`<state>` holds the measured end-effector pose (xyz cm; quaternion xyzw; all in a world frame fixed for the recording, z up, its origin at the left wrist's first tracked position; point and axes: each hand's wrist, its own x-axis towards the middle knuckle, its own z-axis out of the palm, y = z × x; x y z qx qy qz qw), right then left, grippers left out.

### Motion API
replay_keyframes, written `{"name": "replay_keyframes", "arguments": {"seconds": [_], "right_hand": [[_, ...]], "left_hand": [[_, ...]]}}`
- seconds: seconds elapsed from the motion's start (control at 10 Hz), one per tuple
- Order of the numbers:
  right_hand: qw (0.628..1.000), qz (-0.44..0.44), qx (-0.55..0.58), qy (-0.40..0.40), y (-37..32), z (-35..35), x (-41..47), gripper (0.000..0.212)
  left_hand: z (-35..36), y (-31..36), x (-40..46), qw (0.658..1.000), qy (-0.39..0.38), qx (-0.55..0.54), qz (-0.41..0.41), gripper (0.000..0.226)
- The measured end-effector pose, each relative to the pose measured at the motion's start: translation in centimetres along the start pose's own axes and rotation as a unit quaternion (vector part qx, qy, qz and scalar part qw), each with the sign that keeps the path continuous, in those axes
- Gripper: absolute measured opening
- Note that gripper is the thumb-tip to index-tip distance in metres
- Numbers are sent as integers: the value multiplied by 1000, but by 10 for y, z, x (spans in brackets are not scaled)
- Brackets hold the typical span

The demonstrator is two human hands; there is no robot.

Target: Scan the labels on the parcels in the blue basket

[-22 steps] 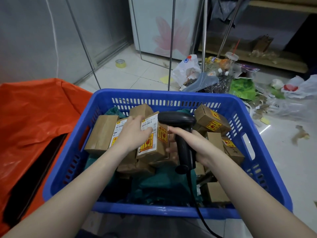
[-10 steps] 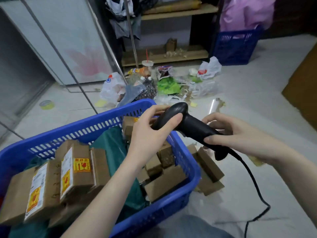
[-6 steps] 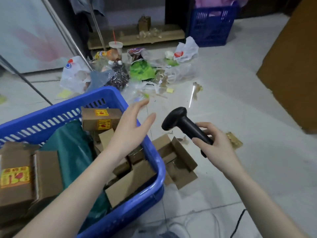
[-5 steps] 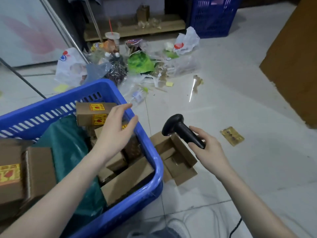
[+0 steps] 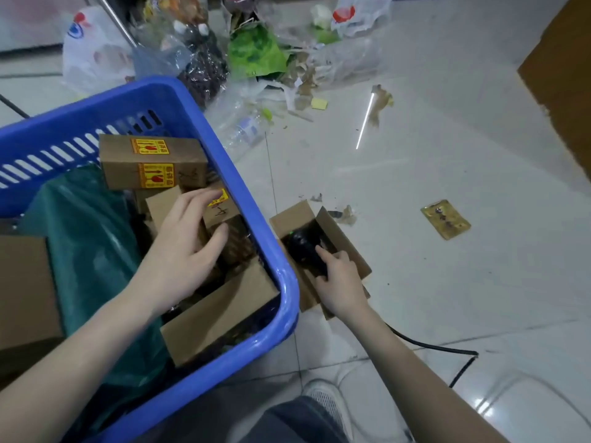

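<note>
The blue basket (image 5: pixel 281 276) fills the left half of the view and holds several brown cardboard parcels over a green plastic bag (image 5: pixel 92 244). One parcel (image 5: pixel 150 163) with yellow and red stickers lies near the basket's far wall. My left hand (image 5: pixel 188 244) is inside the basket, fingers wrapped round a small brown parcel (image 5: pixel 224 215) with a yellow sticker. My right hand (image 5: pixel 339 282) grips the black barcode scanner (image 5: pixel 302 251), whose head rests inside an open cardboard box (image 5: pixel 332 231) on the floor just right of the basket.
A pile of plastic bags and litter (image 5: pixel 256 52) lies on the white tiled floor beyond the basket. A gold card (image 5: pixel 446 219) lies to the right. The scanner cable (image 5: pixel 441 350) trails across the floor. A brown board (image 5: pixel 563 75) stands far right. My shoe (image 5: pixel 326 401) is below.
The view swung right and down. My right hand lowered the scanner into the open box on the floor. My left hand let go of the scanner and dropped onto a parcel in the basket.
</note>
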<state>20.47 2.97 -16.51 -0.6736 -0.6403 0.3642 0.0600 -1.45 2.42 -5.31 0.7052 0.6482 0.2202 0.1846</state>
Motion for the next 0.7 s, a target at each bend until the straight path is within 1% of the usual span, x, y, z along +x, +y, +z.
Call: {"name": "replay_keyframes", "arguments": {"seconds": [0.1, 0.2, 0.3, 0.4, 0.5, 0.6, 0.7], "right_hand": [[999, 2, -31, -11, 0, 6, 2, 62], [998, 5, -39, -44, -1, 7, 3, 66], [997, 8, -31, -71, -3, 0, 0, 68], [997, 3, -24, -73, -5, -7, -5, 68], [997, -1, -18, -74, -14, -19, -12, 70], [999, -18, -4, -48, -26, -35, -20, 71], [999, -45, 1, -6, -41, -56, -32, 73]], "left_hand": [[3, -2, 0, 1000, -2, -5, -2, 46], [3, -4, -2, 1000, -3, -6, -8, 48], [-1, -2, -5, 1000, -3, -8, -16, 49], [-9, 0, -10, 1000, 2, -10, -22, 50], [-24, 4, -16, 999, 3, -9, -36, 50], [-45, 9, -22, 999, 24, -8, -32, 50], [-71, 19, -34, 998, 43, -12, -34, 51]]}}
